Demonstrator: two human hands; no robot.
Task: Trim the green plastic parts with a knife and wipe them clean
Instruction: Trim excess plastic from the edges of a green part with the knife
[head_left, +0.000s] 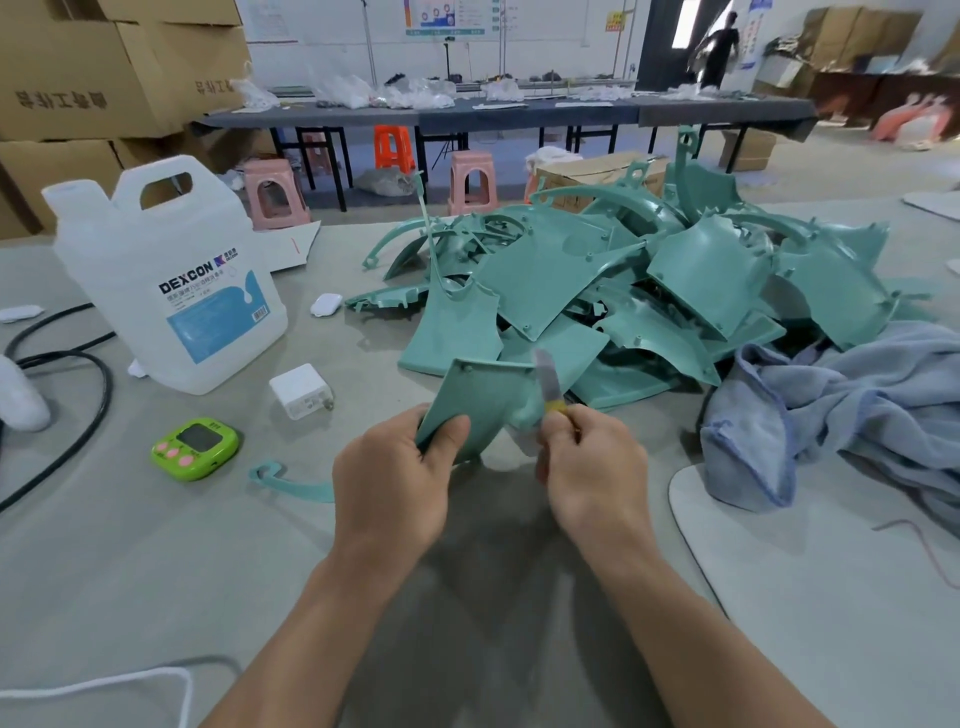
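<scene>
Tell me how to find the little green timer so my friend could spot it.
Start at the big white jug on the left of the table. Just in front of it, nearer the person, lies the timer, left of a white charger. It is bright lime green with a dark screen and pink buttons, unlike the duller blue-green plastic parts.

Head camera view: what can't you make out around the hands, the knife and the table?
Head view, knife: blade motion-blurred; whether it touches the green part is unclear; right hand hides the handle.
Head view, green part: left hand covers its lower left corner.
Head view, jug label: small print too small to read.
Head view, timer: display too small to read.
</scene>
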